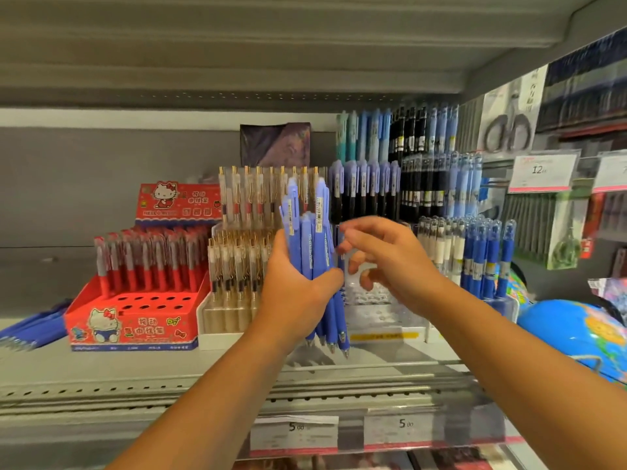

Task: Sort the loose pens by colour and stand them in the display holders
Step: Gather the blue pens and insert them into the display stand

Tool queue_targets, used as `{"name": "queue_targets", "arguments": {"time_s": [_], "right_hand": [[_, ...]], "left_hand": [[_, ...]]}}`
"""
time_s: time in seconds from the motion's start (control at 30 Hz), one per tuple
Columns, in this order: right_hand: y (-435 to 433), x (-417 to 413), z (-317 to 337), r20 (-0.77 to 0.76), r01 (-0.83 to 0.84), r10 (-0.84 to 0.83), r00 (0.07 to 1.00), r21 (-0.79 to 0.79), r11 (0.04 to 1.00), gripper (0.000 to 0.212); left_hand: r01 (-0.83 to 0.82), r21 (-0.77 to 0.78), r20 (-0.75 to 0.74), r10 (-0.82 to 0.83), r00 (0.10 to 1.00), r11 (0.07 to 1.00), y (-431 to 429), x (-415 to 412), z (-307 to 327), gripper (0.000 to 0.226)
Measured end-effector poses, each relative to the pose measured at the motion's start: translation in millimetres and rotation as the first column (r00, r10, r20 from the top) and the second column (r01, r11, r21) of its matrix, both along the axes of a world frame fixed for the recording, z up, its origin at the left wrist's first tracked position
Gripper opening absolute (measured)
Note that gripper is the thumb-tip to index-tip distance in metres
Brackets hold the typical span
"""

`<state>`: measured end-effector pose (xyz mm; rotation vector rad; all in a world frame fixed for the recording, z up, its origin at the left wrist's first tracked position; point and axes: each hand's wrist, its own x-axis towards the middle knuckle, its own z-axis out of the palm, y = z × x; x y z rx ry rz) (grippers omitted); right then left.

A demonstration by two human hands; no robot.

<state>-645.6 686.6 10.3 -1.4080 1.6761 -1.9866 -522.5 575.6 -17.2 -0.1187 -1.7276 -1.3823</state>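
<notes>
- Left hand [298, 293] wraps a bundle of blue pens [310, 242], tips down.
- Right hand [390, 262] at its 3 o'clock, fingers half-curled, blurred; grip unclear.

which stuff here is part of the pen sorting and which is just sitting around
Job: blue pen bundle gripped in the left hand; right hand beside it; clear holder behind; loose blue pens lying far left on the shelf.
Just there: globe; packaged scissors; price labels.
</notes>
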Motion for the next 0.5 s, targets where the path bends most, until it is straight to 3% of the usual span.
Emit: {"name": "queue_targets", "arguments": {"time_s": [0.07, 0.17, 0.5], "right_hand": [[5.1, 5.4, -0.7, 0.039, -0.142, 0.141, 0.989, 0.015, 0.99, 0.034], [4.2, 8.7, -1.8, 0.013, -0.153, 0.153, 0.988, 0.042, 0.987, 0.041], [2.6, 10.1, 2.2, 0.06, -0.092, 0.09, 0.994, 0.036, 0.995, 0.018]], "left_hand": [[0.009, -0.003, 0.005, -0.009, 1.0, 1.0, 0.9, -1.4, -0.7, 0.064], [0.029, 0.004, 0.016, -0.029, 0.999, 1.0, 1.9, -2.8, -2.3, 0.061], [0.013, 0.089, 0.023, -0.015, 1.0, 0.996, 1.3, -4.2, -2.0, 0.052]]}}
